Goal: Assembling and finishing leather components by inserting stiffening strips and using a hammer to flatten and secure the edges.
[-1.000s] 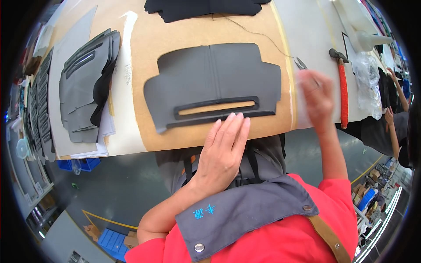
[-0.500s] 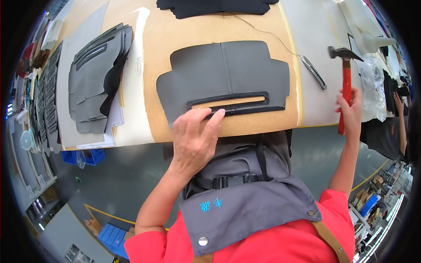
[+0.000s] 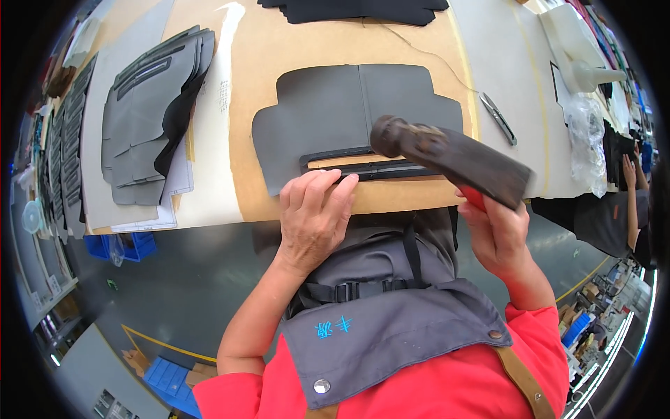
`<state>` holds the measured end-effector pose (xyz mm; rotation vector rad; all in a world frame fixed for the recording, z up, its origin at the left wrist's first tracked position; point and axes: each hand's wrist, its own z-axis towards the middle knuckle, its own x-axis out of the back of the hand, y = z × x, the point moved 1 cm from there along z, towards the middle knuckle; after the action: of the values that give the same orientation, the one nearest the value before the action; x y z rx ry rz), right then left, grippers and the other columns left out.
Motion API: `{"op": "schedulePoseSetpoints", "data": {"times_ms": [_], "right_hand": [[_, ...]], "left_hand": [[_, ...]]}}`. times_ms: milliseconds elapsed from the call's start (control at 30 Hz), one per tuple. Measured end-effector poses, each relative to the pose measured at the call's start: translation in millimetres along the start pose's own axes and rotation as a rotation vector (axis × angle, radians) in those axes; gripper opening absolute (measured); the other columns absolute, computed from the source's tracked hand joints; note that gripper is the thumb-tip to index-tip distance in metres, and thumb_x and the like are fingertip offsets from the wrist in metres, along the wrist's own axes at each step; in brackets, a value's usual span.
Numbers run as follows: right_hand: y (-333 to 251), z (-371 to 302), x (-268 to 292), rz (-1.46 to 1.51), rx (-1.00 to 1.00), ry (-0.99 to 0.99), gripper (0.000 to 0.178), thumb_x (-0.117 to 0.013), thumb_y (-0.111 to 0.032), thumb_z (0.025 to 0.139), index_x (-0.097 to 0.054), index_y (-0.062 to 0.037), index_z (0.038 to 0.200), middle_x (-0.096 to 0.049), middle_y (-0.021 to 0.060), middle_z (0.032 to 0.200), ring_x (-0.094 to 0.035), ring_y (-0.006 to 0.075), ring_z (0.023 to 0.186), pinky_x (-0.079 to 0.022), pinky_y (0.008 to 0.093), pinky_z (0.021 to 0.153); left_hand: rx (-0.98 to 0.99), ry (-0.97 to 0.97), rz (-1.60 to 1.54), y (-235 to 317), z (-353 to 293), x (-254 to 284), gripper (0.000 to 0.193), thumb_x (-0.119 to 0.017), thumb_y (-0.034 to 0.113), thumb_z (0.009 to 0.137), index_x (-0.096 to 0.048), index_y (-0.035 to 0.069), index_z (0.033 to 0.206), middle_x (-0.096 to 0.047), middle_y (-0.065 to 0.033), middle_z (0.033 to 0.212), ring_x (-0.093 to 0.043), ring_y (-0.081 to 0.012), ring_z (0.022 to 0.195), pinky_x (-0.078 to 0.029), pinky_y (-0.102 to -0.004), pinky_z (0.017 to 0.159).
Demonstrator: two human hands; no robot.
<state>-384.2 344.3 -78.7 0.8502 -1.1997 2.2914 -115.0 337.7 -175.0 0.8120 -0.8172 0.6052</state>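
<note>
A grey sheet panel with stepped corners lies on the brown-topped table. Near its front edge is a long slot framed by a black border, with a black strip in front. My left hand has bent fingers, closed at the panel's near edge and pressing the strip; what lies under the fingertips is hidden. In my right hand is a hammer with a dark metal head and red handle. Its head is raised over the panel's right part, hiding some of the slot.
Stacked grey panels lie to the left, over white paper. Black pieces sit at the far edge, with a thread trailing towards thread snips. A clear plastic bag and white bottle are at right. Another person's hand shows beyond.
My right hand has brought the hammer left and inward, from beside the snips to over the panel. My left hand stays at the strip. The view has shifted slightly.
</note>
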Motion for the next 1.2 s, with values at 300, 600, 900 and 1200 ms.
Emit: {"op": "schedulePoseSetpoints", "data": {"times_ms": [300,600,900,1200], "right_hand": [[6.2,9.7,-11.3,-0.062,-0.11,-0.052,0.072,-0.072,0.006,0.09,-0.053,-0.0153,0.156,-0.06,0.0098,0.085,-0.059,0.0277,0.067,-0.052,0.0363,0.062],[3.3,22.4,-5.6,-0.146,-0.031,-0.023,0.067,-0.073,0.005,0.087,-0.062,-0.0185,0.149,-0.058,0.005,0.076,-0.06,0.0218,0.064,-0.053,0.0363,0.059],[13.0,11.1,-8.0,-0.109,-0.117,-0.158,0.071,-0.072,0.004,0.087,-0.057,-0.0183,0.153,-0.059,0.0069,0.078,-0.057,0.0237,0.062,-0.049,0.0392,0.056],[6.0,2.7,-2.2,-0.108,-0.077,-0.015,0.064,-0.071,-0.001,0.09,-0.062,-0.0233,0.149,-0.058,0.0052,0.076,-0.059,0.0233,0.06,-0.049,0.0373,0.054]], "left_hand": [[0.013,0.029,-0.041,-0.9,0.9,-0.3,0.033,-0.079,0.01,0.088,-0.075,0.016,0.12,-0.064,-0.0034,0.12,-0.061,-0.0251,0.112,-0.044,-0.0379,0.096],[0.0,0.036,-0.038,-1.3,3.1,0.3,0.035,-0.079,0.008,0.087,-0.076,0.016,0.121,-0.065,-0.0033,0.12,-0.062,-0.0253,0.112,-0.046,-0.0382,0.096],[-0.01,0.018,-0.043,-1.9,2.2,-1.9,0.037,-0.078,0.007,0.086,-0.075,0.016,0.122,-0.064,-0.0033,0.121,-0.062,-0.0253,0.114,-0.045,-0.0379,0.096],[-0.021,0.037,-0.019,-2.9,2.9,-0.8,0.035,-0.078,0.007,0.087,-0.076,0.015,0.121,-0.063,-0.0047,0.119,-0.061,-0.0249,0.112,-0.045,-0.0376,0.096]]}}
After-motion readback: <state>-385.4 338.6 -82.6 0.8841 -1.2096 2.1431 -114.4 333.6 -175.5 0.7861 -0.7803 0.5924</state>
